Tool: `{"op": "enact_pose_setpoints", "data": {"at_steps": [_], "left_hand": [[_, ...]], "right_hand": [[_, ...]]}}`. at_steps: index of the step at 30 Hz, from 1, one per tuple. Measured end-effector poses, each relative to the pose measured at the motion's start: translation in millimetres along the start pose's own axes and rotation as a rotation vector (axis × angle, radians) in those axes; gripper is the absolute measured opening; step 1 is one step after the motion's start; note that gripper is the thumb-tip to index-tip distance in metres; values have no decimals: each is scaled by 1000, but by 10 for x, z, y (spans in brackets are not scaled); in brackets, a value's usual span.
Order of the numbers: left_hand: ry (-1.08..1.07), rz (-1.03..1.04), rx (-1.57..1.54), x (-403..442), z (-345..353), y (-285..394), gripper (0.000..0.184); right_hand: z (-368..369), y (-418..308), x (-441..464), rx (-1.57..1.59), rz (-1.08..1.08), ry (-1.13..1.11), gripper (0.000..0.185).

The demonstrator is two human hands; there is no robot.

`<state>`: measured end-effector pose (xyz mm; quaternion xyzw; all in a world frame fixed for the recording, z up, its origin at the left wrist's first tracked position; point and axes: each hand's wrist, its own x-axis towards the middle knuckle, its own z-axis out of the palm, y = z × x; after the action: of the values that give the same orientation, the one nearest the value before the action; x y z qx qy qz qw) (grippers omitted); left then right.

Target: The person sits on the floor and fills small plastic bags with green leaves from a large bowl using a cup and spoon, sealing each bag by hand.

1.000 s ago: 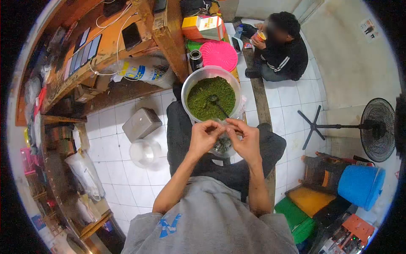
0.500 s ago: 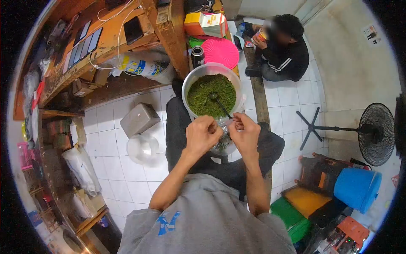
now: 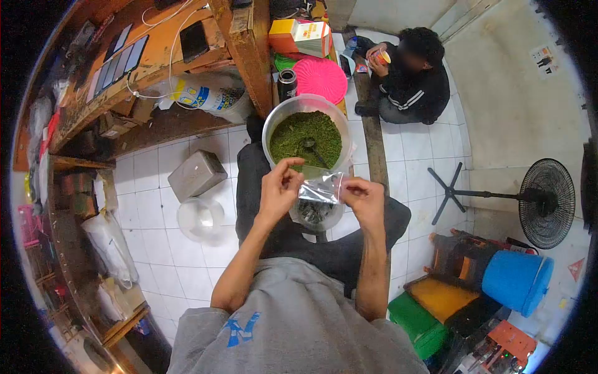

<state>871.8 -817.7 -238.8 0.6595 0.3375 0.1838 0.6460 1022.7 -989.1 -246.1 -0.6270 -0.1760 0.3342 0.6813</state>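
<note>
A small clear plastic bag (image 3: 322, 188) is stretched flat between my two hands. My left hand (image 3: 281, 192) pinches its left edge, and my right hand (image 3: 362, 199) grips its right edge. Just beyond them stands a large translucent tub (image 3: 269, 138) of chopped green leaf material (image 3: 305, 134). A dark spoon (image 3: 311, 147) lies in the green material, its handle pointing toward me. Partly covered by the bag, a second clear container (image 3: 336, 219) sits below my hands, with shiny crumpled-looking packets (image 3: 314, 212) inside.
A pink ridged lid (image 3: 321, 81) and a black flask (image 3: 287, 84) stand behind the tub. A person (image 3: 414, 81) sits at the upper right holding a cup (image 3: 382, 57). On the left floor are a grey box (image 3: 198, 176) and a clear bowl (image 3: 199, 219). A fan (image 3: 547, 199) stands right.
My hands have moved apart, and the clear bag now shows spread between them. The spoon handle no longer reaches my right hand. The seated person's cup has lowered.
</note>
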Motion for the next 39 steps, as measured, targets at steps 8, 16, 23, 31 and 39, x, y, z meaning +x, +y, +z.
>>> {"op": "enact_pose_setpoints", "data": {"at_steps": [8,16,23,31,39], "left_hand": [[-255,587,676,-221,-3,195,80],[-14,498,524,-208,-187,-72,64],[134,364,516,-223,-513,-100,68],[200,277,450,-236,-615,-226,68],[203,263,478,-245,-670,-189,68]], "right_hand": [[271,-298,-84,-526,-47,-250,33],[387,-20,661,-955,-219,-133,14],[343,492,1559,-1431,-257,-183,12],[385,147,1348,-1775,-413,-366,14],[385,312,994,-1660,-298,-410,10]]}}
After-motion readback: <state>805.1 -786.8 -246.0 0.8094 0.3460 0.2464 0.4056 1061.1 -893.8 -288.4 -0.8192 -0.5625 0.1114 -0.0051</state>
